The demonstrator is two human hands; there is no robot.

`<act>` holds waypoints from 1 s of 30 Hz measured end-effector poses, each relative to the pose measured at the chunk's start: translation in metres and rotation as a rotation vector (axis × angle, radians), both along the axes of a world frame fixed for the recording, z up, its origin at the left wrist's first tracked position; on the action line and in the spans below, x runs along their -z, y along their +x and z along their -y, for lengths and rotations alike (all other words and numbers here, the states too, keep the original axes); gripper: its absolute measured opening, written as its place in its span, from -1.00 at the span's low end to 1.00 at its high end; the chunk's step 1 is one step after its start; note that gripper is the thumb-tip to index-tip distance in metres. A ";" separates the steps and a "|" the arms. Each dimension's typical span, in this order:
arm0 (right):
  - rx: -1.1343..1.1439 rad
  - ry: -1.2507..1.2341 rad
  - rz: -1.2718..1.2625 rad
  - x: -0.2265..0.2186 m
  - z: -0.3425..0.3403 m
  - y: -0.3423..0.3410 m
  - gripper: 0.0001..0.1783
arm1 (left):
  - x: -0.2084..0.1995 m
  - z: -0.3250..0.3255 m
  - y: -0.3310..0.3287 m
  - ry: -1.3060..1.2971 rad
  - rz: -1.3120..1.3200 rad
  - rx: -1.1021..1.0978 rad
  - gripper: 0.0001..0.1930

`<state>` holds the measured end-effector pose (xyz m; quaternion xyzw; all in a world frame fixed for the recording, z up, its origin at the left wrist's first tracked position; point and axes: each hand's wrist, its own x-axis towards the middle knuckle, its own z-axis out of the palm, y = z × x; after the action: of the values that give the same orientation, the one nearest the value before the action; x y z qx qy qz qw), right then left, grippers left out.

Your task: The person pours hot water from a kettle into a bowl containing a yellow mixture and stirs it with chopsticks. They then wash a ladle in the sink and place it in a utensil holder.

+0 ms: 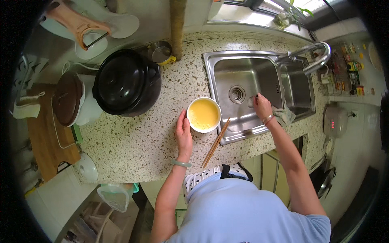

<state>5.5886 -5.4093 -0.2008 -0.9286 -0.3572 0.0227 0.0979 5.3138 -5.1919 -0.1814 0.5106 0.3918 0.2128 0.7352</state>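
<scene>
A white bowl (204, 115) of yellow beaten egg stands on the speckled counter, just left of the sink. My left hand (184, 135) is against the bowl's left side, its fingers curved along the wall and the thumb near the rim. Over the sink basin (227, 77), my right hand (262, 106) is closed, fingertips together. A small pale, rounded thing (250, 102) shows at those fingertips; its kind is unclear. Between bowl and sink lies a pair of wooden chopsticks (216, 142), their far ends on the sink's edge.
A black lidded pot (127, 83) stands left of the bowl, with a small metal cup (160, 52) behind it. A grey cloth (285, 115) drapes over the sink divider near my right wrist. The faucet (318, 60) arches at the back right. A white appliance with brown lid (68, 98) stands far left.
</scene>
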 end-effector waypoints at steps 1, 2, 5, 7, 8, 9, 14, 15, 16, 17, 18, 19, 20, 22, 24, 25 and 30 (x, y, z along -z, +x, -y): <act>0.010 0.119 -0.004 0.000 0.001 -0.004 -0.87 | 0.000 0.000 -0.001 -0.007 -0.007 -0.014 -0.54; 0.024 0.237 -0.009 0.000 0.002 -0.006 -0.87 | 0.001 -0.001 -0.002 -0.003 -0.009 -0.036 -0.54; 0.058 0.401 -0.136 -0.021 -0.017 -0.015 -0.89 | 0.004 -0.007 -0.007 0.003 -0.030 -0.065 -0.54; 0.090 0.350 -0.131 -0.018 -0.004 -0.015 -0.89 | 0.009 -0.004 -0.007 -0.010 -0.040 -0.049 -0.54; 0.118 0.278 -0.097 -0.009 0.010 -0.012 -0.90 | 0.009 -0.003 -0.005 -0.005 -0.029 -0.014 -0.54; 0.122 0.214 -0.081 -0.006 0.008 -0.012 -0.90 | 0.006 -0.002 -0.005 0.008 -0.031 -0.004 -0.54; 0.230 0.519 -0.339 -0.011 -0.003 -0.023 -0.85 | 0.002 -0.009 -0.010 -0.019 -0.057 -0.050 -0.54; 0.117 0.178 -0.126 0.006 0.015 -0.018 -0.85 | -0.006 -0.007 -0.005 -0.064 -0.050 -0.038 -0.54; 0.010 -0.178 0.081 0.026 0.039 -0.010 -0.84 | -0.005 -0.002 0.001 -0.080 -0.013 -0.003 -0.54; 0.079 -0.117 0.056 0.031 0.043 -0.010 -0.86 | 0.003 -0.002 0.000 -0.086 0.011 -0.005 -0.53; 0.152 0.101 -0.064 0.021 0.033 -0.010 -0.86 | 0.008 -0.003 -0.001 -0.084 0.030 -0.033 -0.53; 0.219 0.311 -0.211 0.000 0.015 -0.020 -0.87 | -0.008 -0.007 -0.005 -0.014 -0.067 -0.016 -0.53; 0.307 0.518 -0.353 -0.019 0.002 -0.032 -0.87 | -0.004 -0.006 -0.013 -0.028 -0.060 -0.055 -0.53; 0.241 0.620 -0.366 -0.023 0.005 -0.037 -0.85 | 0.001 -0.008 -0.011 -0.052 -0.012 -0.074 -0.53; 0.105 0.355 -0.316 -0.005 0.022 -0.027 -0.83 | 0.006 -0.004 -0.009 -0.052 -0.023 -0.019 -0.54; 0.126 0.024 -0.186 0.002 0.024 -0.023 -0.82 | 0.013 -0.001 -0.008 -0.056 -0.003 -0.011 -0.53; 0.207 0.564 -0.357 -0.026 0.020 -0.045 -0.89 | 0.010 -0.004 -0.013 0.006 -0.005 -0.005 -0.52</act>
<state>5.5436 -5.4296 -0.1751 -0.8776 -0.2307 0.0752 0.4133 5.3003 -5.1883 -0.1919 0.5126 0.3942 0.2146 0.7320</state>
